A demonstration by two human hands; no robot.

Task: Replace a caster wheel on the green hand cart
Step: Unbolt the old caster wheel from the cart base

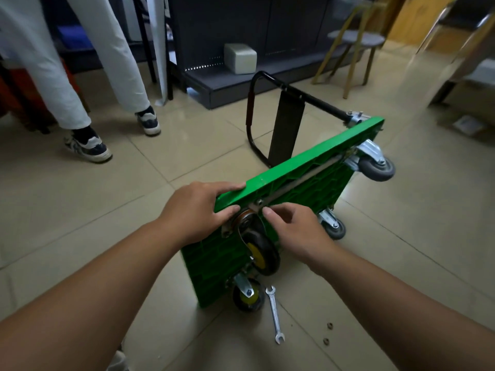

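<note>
I am looking down at the green hand cart [294, 170], which is standing on one long edge on the tiled floor [134, 210]. Its long axis is running from near left to far right, and its ribbed underside is facing right and toward me. Its black handle [316, 102] is sticking out from the far end, pointing left.

The left hand [198, 210] is gripping the upper edge at the near corner, with the fingers [227, 187] lying spread over the top and the thumb tucked under. The right hand [294, 226] is reaching in from the right. Its thumb and forefinger tips are pressing together at the corner of the metal plate just below a bolt [259, 202]; I cannot tell what, if anything, they are pinching.

That plate is carrying the caster wheel [263, 253], black with a yellow hub, which is hanging down toward me. A second black caster [247, 294] is sitting at the lower near corner, touching the floor. Two grey casters [376, 167] are showing at the far end.

A wrench [274, 314] is lying on the floor just right of the lower caster, running near to far, with two nuts [330, 326] a little further right. Someone in pale trousers [53, 76] is standing at far left.
</note>
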